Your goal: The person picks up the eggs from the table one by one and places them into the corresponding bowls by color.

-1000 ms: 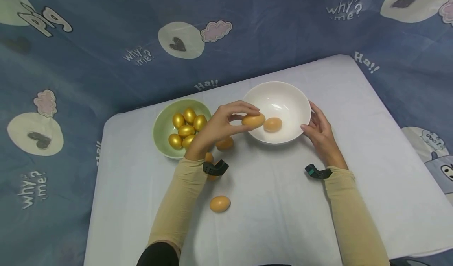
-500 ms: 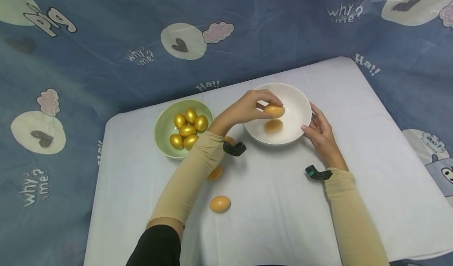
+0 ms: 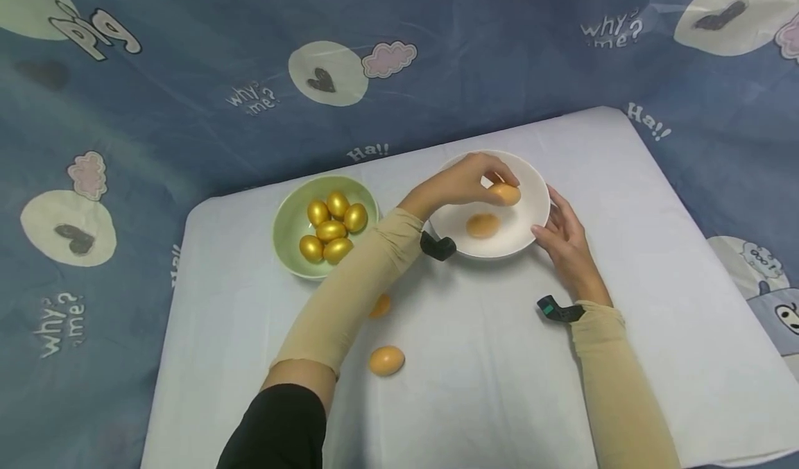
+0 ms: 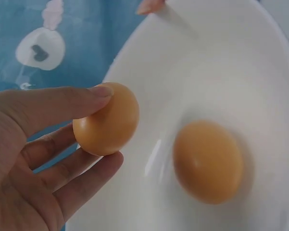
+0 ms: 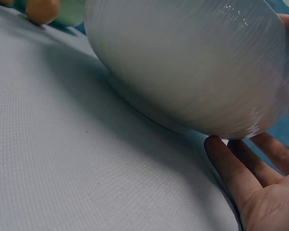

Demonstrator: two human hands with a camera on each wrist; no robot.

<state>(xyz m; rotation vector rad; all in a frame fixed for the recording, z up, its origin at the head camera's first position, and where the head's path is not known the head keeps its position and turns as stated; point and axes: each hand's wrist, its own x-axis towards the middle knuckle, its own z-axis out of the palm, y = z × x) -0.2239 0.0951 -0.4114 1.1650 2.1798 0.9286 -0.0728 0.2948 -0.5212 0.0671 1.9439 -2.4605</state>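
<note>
My left hand (image 3: 469,181) pinches a brown egg (image 4: 107,120) between thumb and fingertips, over the inside of a white bowl (image 3: 523,225). A second brown egg (image 4: 207,161) lies on the bowl's bottom, just below the held one in the head view. On the bowl's right side, my right hand (image 3: 564,243) grips the rim, thumb on top. The right wrist view shows its fingers (image 5: 233,171) reaching under the bowl's outer wall.
To the left stands a light green bowl (image 3: 284,236) with several golden eggs (image 3: 331,230). Two brown eggs lie on the white tablecloth: one egg (image 3: 386,361) near the front, another egg (image 3: 380,306) partly behind the left sleeve (image 3: 356,282). A printed blue curtain (image 3: 474,60) hangs behind.
My left hand has carried its egg rightward from the white bowl's left rim to over the bowl's middle. The right hand has stayed at the rim.
</note>
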